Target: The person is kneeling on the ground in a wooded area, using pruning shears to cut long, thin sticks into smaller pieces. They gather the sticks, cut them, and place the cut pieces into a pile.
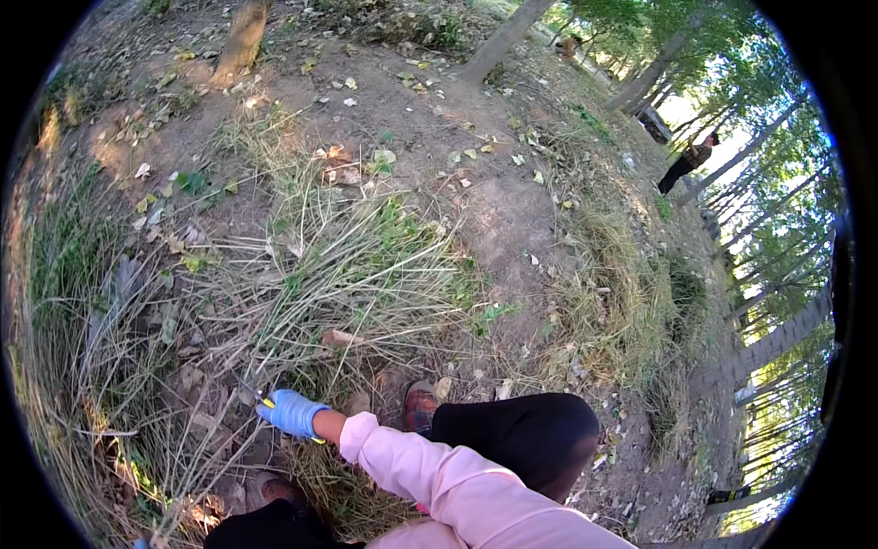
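My right hand (291, 413), in a blue glove below a rolled pink sleeve, grips a hand tool with a yellow and black handle (267, 402). The tool's thin metal blade (247, 388) points into dry stalks (206, 439) beside my feet; its full shape is hard to make out. At the lower left rim a small blue patch, probably the glove of my left hand (140, 543), shows where the stalks converge. The rest of that hand is cut off. Just beyond the right hand lies a loose heap of cut grass (343, 274).
My plaid shoe (420, 405) and black-trousered knee (521, 439) are close by the right forearm. Tall grass (68, 288) stands at left. A grass pile (610, 302) lies at right. Tree trunks (241, 41) rise from leaf-strewn soil (507, 219). A person (689, 163) stands farther off.
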The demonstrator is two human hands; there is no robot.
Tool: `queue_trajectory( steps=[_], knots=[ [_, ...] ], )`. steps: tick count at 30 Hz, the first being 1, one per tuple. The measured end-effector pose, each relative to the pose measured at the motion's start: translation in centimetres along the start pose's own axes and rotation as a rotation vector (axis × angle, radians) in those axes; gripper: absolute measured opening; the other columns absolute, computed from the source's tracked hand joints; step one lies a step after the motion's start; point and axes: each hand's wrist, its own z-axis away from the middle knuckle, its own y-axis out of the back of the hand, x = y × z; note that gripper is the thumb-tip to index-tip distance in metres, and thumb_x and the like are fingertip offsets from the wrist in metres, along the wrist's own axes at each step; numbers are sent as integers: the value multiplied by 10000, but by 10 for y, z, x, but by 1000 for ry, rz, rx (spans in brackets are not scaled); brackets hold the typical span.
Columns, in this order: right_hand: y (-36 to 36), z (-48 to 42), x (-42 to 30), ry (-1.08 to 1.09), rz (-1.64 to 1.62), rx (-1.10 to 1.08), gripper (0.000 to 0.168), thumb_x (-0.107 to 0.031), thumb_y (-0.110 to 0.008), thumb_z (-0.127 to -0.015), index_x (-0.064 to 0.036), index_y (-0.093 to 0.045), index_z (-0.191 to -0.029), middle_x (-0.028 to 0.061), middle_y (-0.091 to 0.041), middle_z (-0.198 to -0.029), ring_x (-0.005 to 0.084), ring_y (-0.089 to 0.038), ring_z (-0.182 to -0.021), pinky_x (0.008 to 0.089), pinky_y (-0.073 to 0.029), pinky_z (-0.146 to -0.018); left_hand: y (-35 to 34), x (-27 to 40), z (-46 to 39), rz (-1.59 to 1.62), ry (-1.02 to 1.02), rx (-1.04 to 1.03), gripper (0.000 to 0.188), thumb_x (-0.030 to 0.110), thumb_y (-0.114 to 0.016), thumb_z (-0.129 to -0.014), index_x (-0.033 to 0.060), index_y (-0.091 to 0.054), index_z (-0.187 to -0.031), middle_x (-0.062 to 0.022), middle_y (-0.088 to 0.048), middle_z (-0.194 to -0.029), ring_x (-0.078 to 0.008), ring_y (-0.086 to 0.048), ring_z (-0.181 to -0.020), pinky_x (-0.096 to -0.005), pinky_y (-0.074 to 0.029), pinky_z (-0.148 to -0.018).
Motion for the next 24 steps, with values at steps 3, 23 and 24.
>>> queue_trajectory(
  steps=[3, 23, 24],
  knots=[
    [1, 7, 3, -28, 92, -37, 499, -453, -515, -878, 33, -623, -906, 268, -634, -828, 420, -612, -775, 465, -479, -725, 5, 12, 26, 3, 107, -32, 374, 94, -715, -753, -28, -648, -1100, -212, -684, -902, -295, -653, -765, -373, -524, -702],
    [25, 199, -47, 197, -1921, -400, 191, -225, -522, -921, -35, -542, -928, 63, -569, -743, 230, -582, -720, 451, -498, -767, 147, 159, -20, 640, 31, 480, 152, 108, -632, -842, -16, -600, -923, -57, -555, -689, -139, -454, -628, -350, -384, -580],
    [32, 212, -53, 224, -1951, -316, 193, -222, -527, -913, -31, -542, -926, 69, -567, -740, 237, -577, -715, 451, -494, -773, 163, 174, -33, 641, 4, 366, 171, 88, -627, -849, -15, -612, -984, -51, -565, -708, -121, -457, -641, -323, -384, -575]
  ],
)
